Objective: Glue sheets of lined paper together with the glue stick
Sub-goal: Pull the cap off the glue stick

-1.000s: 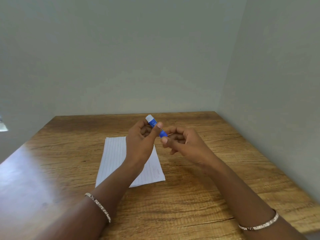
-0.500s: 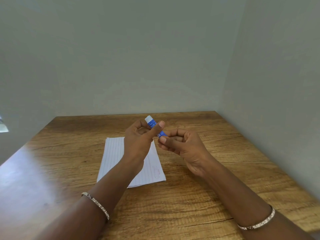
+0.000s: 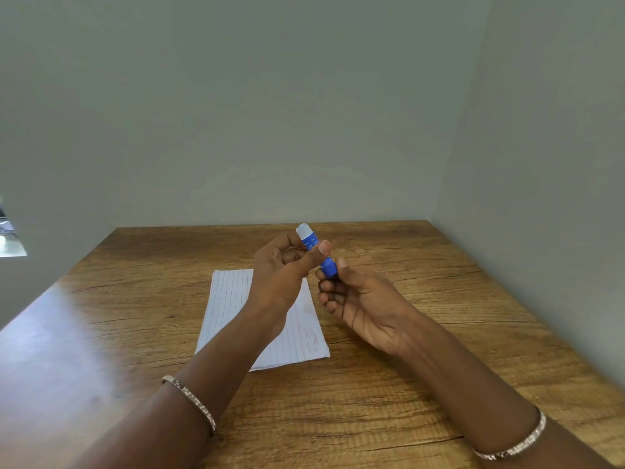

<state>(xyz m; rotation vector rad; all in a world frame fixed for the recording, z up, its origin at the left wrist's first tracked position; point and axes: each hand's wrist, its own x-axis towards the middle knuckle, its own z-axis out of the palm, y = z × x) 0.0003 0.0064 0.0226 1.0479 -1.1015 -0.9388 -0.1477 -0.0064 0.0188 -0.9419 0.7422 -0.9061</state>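
A blue glue stick [image 3: 310, 239] with a white end pointing up and away is held above the table. My left hand [image 3: 282, 272] grips its upper body, thumb laid across the label. My right hand [image 3: 358, 299] pinches the blue lower end [image 3: 328, 267] between thumb and fingertips, the other fingers curled. A stack of white lined paper [image 3: 230, 306] lies flat on the wooden table [image 3: 406, 384] below my left hand and wrist, which hide its middle. A red oval mark shows near the paper's near right corner.
Grey walls close the table at the back and along the right side. The table's left part reflects bright light. A small bright object [image 3: 10, 238] sits at the far left edge of the view. I wear a bracelet on each wrist.
My right hand has turned and dropped slightly, its fingers now curled under the stick's blue end. The left hand and the glue stick stay nearly in place.
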